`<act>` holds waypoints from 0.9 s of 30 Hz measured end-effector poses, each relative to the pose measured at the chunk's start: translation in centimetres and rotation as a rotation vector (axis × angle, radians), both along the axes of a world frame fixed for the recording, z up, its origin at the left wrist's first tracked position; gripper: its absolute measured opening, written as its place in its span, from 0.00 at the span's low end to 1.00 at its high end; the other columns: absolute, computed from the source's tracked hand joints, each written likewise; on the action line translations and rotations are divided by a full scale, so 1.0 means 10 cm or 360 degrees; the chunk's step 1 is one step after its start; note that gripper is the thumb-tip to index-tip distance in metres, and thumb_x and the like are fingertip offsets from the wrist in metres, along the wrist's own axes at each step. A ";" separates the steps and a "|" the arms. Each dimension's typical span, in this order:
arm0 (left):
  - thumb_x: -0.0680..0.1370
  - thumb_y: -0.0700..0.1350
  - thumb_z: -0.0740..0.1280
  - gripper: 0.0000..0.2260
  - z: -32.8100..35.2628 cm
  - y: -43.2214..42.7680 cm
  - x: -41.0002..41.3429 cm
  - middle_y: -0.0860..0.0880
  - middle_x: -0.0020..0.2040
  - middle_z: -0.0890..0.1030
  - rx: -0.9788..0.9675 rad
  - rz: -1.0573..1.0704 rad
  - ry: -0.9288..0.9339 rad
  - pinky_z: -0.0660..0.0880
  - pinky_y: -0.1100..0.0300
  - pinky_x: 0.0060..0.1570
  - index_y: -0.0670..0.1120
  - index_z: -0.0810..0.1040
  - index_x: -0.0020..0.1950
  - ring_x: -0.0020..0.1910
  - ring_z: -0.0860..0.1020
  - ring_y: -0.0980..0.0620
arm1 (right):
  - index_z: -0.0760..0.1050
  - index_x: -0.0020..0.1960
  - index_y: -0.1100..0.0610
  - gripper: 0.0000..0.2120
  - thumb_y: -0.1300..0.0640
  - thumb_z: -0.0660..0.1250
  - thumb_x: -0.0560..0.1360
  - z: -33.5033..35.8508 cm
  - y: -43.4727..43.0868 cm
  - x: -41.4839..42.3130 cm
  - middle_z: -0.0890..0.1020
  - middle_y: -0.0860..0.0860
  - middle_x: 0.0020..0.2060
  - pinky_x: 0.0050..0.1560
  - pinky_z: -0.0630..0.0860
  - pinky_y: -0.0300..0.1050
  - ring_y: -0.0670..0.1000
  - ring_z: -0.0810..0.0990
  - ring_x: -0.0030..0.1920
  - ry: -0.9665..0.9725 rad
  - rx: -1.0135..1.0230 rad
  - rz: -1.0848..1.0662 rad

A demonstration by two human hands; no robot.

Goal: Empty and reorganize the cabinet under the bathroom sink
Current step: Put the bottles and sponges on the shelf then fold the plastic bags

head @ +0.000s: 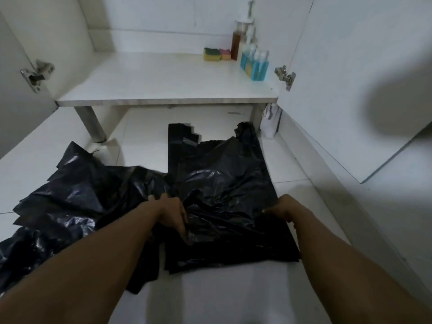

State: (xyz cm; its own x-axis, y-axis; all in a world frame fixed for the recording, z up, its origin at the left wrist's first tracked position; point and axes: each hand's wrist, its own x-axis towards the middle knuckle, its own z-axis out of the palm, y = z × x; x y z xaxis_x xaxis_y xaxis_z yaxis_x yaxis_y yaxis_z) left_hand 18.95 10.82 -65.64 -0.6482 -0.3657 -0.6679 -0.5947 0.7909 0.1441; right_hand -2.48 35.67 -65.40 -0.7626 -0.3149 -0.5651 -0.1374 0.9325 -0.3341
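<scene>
As crumpled black plastic bags (222, 174) sprawl over the white tiled floor (210, 288), the left hand (171, 212) and right hand (284, 209) clutch them, fingers curled.

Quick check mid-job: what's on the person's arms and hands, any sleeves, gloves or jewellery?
The left forearm and right forearm are bare to the frame edge, with no sleeve in view. The left hand and right hand wear no gloves; no watch, bracelet or ring shows on the wrists or visible fingers.
</scene>
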 end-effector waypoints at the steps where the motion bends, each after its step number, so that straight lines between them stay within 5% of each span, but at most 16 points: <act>1: 0.44 0.73 0.74 0.36 0.05 0.02 -0.01 0.51 0.65 0.75 0.0017 0.0004 -0.0015 0.54 0.39 0.69 0.66 0.82 0.50 0.69 0.63 0.43 | 0.73 0.65 0.61 0.40 0.41 0.78 0.60 -0.07 -0.02 0.05 0.78 0.59 0.57 0.56 0.77 0.51 0.59 0.79 0.55 -0.0002 0.0013 0.0025; 4: 0.40 0.82 0.66 0.49 0.02 0.03 -0.04 0.52 0.63 0.77 0.0238 0.0152 0.0124 0.65 0.50 0.69 0.58 0.82 0.55 0.66 0.71 0.46 | 0.69 0.68 0.54 0.50 0.35 0.74 0.50 -0.37 -0.07 0.09 0.76 0.56 0.62 0.62 0.74 0.53 0.59 0.76 0.60 -0.0003 0.0128 0.0019; 8: 0.35 0.80 0.68 0.48 -0.24 -0.11 0.21 0.50 0.50 0.80 0.0268 0.0465 0.0544 0.77 0.55 0.51 0.51 0.77 0.46 0.49 0.79 0.52 | 0.61 0.73 0.52 0.37 0.40 0.68 0.70 -0.34 -0.15 0.24 0.67 0.55 0.68 0.67 0.63 0.58 0.59 0.65 0.68 0.0148 0.0206 -0.0117; 12: 0.38 0.81 0.68 0.49 -0.30 -0.22 0.51 0.50 0.57 0.71 0.0050 0.0462 0.0436 0.72 0.46 0.61 0.55 0.68 0.51 0.57 0.73 0.47 | 0.66 0.67 0.53 0.36 0.37 0.72 0.66 -0.37 -0.31 0.30 0.69 0.58 0.65 0.64 0.69 0.59 0.61 0.68 0.66 0.0475 -0.0206 0.0171; 16: 0.46 0.80 0.70 0.56 -0.27 -0.29 0.66 0.51 0.71 0.68 -0.0147 0.0445 0.0131 0.51 0.32 0.70 0.55 0.67 0.69 0.71 0.67 0.43 | 0.62 0.73 0.53 0.45 0.34 0.73 0.64 -0.52 -0.52 0.46 0.65 0.61 0.70 0.69 0.66 0.61 0.65 0.63 0.70 0.0271 -0.0099 0.0495; 18: 0.57 0.78 0.67 0.43 -0.27 -0.31 0.65 0.51 0.68 0.73 -0.0230 0.0439 0.0233 0.47 0.30 0.69 0.56 0.71 0.66 0.70 0.68 0.44 | 0.59 0.75 0.52 0.47 0.34 0.73 0.65 -0.59 -0.54 0.52 0.62 0.60 0.72 0.70 0.63 0.64 0.64 0.58 0.73 0.0261 -0.0037 0.0528; 21: 0.67 0.74 0.55 0.27 -0.28 -0.23 0.51 0.51 0.56 0.77 -0.0618 0.0375 0.0812 0.58 0.38 0.65 0.56 0.75 0.52 0.63 0.71 0.46 | 0.60 0.74 0.49 0.43 0.33 0.71 0.66 -0.61 -0.57 0.58 0.63 0.56 0.71 0.68 0.61 0.68 0.61 0.59 0.73 0.0435 -0.0120 0.0495; 23: 0.65 0.78 0.54 0.34 -0.31 -0.11 0.36 0.52 0.57 0.75 -0.0576 0.0144 0.1016 0.61 0.43 0.63 0.55 0.74 0.56 0.61 0.71 0.48 | 0.64 0.71 0.47 0.37 0.33 0.67 0.68 -0.59 -0.59 0.61 0.67 0.53 0.69 0.68 0.60 0.67 0.59 0.62 0.71 0.0658 -0.0190 0.0477; 27: 0.53 0.83 0.61 0.58 -0.52 0.11 0.20 0.48 0.74 0.66 -0.0321 -0.0197 0.0474 0.48 0.35 0.73 0.53 0.61 0.76 0.74 0.62 0.45 | 0.62 0.74 0.48 0.38 0.31 0.64 0.70 -0.65 -0.52 0.58 0.63 0.55 0.73 0.69 0.56 0.68 0.61 0.58 0.73 0.0496 -0.0080 0.0480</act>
State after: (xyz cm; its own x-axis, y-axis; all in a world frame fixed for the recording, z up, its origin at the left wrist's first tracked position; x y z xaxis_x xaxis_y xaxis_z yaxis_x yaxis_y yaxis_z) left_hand 20.99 11.96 -70.82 -0.8506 -0.3775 -0.3661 -0.4485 0.8843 0.1302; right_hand 3.33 30.47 -71.85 -0.7640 -0.5708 -0.3008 -0.5024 0.8188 -0.2777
